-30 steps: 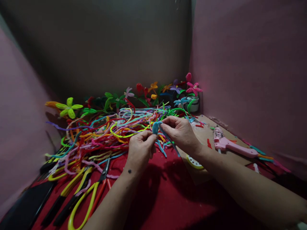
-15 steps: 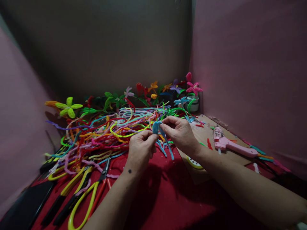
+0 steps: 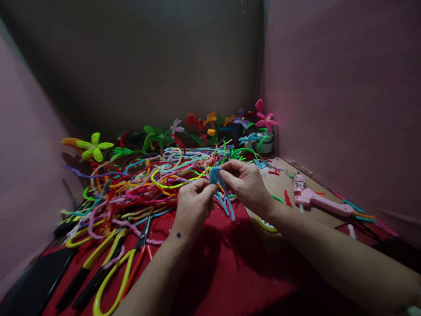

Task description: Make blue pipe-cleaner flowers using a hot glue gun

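Between my two hands is a blue pipe cleaner piece (image 3: pixel 213 176), bent into a small rounded bundle with loose ends hanging below it. My left hand (image 3: pixel 194 202) pinches its lower left side between thumb and forefinger. From the other side, my right hand (image 3: pixel 246 182) pinches the top right of the same bundle, fingers closed on it. Both hands are held above the red table surface (image 3: pixel 210 272), just in front of a tangled heap of coloured pipe cleaners (image 3: pixel 138 184).
Scissors (image 3: pixel 115 281) with yellow and red handles and black-and-yellow pliers (image 3: pixel 90 263) lie at left. A pink glue gun (image 3: pixel 324 202) rests on cardboard (image 3: pixel 276 180) at right. Pipe cleaner flowers (image 3: pixel 95 147) line the back wall. A black flat object (image 3: pixel 39 278) sits front left.
The hanging blue ends have swung slightly to the left. Both hands keep nearly the same place and the same pinch on the blue bundle.
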The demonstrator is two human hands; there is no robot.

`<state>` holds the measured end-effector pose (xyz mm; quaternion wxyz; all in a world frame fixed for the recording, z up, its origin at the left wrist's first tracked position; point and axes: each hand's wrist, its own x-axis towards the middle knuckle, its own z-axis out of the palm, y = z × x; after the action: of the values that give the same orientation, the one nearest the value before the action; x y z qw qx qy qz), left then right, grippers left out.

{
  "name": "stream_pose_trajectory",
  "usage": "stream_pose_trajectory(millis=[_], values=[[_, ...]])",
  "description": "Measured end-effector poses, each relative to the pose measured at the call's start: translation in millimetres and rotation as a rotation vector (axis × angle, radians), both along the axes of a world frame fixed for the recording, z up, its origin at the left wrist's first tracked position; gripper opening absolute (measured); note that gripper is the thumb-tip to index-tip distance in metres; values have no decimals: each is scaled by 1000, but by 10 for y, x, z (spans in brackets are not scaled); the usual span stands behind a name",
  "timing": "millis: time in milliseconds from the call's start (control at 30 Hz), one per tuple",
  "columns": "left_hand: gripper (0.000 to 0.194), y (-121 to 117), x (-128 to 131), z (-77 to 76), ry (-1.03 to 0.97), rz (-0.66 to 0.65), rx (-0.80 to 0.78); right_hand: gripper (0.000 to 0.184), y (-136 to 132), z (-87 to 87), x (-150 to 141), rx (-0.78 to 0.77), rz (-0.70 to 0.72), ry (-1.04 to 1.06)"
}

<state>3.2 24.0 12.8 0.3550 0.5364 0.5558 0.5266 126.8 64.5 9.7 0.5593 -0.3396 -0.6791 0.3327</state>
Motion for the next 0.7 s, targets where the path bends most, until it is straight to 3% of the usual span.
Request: stream_pose_trajectory(millis=[700], values=[[16,15,-5,-33,0,16,26,11,1,-36,-13,25,-17,-52]])
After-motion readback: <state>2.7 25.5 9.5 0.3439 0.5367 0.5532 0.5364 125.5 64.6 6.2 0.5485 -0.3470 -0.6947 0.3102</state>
